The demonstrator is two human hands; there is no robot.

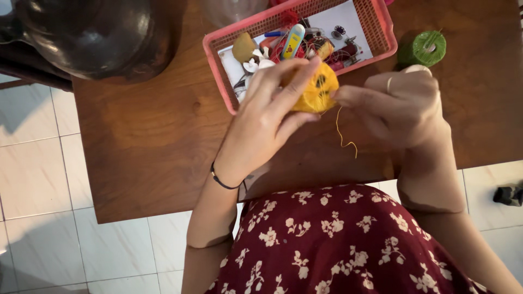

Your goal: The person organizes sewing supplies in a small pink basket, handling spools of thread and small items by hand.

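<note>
A left hand [267, 117] curls its fingers around a yellow thread spool [317, 90] above a wooden table [147, 136], while the right hand [400, 103] pinches its loose yellow thread [343, 130]. Behind them sit a pink basket [381, 24] of sewing supplies and a green thread spool [427, 49].

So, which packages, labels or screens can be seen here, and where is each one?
No screens or signs.
Small oblong item: in the pink basket, blue and yellow with a printed face.
White sheet: lining the basket, rectangular; whether it is printed, I cannot tell.
</note>
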